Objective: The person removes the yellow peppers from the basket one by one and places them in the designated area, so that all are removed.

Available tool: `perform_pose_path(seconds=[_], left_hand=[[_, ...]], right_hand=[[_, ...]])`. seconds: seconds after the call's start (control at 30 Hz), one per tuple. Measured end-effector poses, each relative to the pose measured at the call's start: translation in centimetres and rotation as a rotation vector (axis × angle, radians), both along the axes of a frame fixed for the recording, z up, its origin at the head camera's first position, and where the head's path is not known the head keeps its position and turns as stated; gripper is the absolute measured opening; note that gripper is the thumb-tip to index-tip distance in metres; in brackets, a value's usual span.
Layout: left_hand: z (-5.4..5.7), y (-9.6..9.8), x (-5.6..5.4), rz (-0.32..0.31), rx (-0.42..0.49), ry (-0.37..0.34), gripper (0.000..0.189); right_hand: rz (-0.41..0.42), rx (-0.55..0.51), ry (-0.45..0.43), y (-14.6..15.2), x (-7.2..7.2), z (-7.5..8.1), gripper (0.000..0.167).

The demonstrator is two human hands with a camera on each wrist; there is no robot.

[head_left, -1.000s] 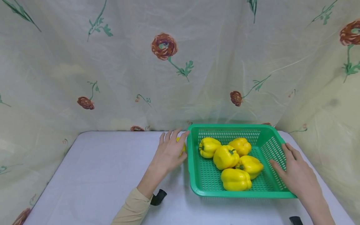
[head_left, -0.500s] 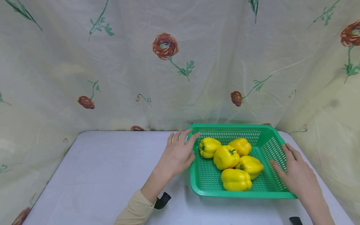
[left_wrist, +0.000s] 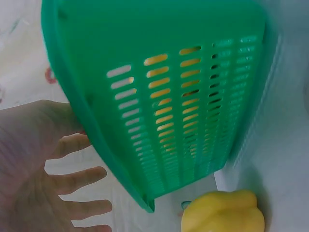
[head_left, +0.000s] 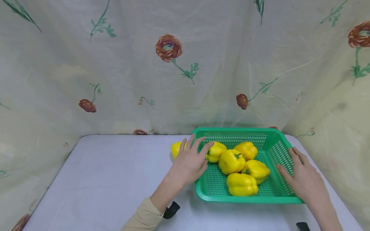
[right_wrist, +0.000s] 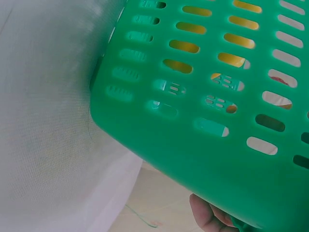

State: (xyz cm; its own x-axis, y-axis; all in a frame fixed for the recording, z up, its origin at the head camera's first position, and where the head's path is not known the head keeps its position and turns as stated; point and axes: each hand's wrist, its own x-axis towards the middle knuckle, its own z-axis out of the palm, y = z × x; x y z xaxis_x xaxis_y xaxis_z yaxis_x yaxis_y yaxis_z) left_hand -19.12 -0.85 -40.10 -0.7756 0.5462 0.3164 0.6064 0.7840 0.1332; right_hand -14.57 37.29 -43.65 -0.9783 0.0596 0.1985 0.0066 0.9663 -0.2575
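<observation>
My left hand is over the left rim of a green plastic basket, its fingers spread and holding nothing. The left wrist view shows that hand's separated fingers beside the basket's slotted wall. Several yellow bell peppers lie inside the basket. One more yellow bell pepper sits on the table outside, left of the basket, partly hidden behind my left hand. My right hand holds the basket's right rim, thumb on the inner side; in the right wrist view, fingertips show by the rim.
The table has a white cover. A flower-patterned curtain hangs behind it and along the sides. Black straps show near both wrists.
My left hand has moved right, from beside the outside bell pepper to over the basket's left rim, uncovering more of that pepper. The right hand and basket have stayed in place.
</observation>
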Motion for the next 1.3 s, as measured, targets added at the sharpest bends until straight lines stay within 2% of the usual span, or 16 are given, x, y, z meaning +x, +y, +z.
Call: perform_pose_path(seconds=[0.27,0.77,1.3], left_hand=[[-0.2,0.9,0.4,-0.016,-0.059,-0.002,0.053],[-1.0,2.9,0.8,-0.044,-0.105,0.021,0.054],[-1.5,4.8,0.8,-0.089,-0.139,-0.069,0.058]], right_hand=[[0.006,-0.001,-0.008,0.1,-0.1,0.1,0.083],[-0.003,0.000,-0.011,0.0,-0.1,0.0,0.083],[0.008,0.000,0.014,-0.1,0.0,0.0,0.082]])
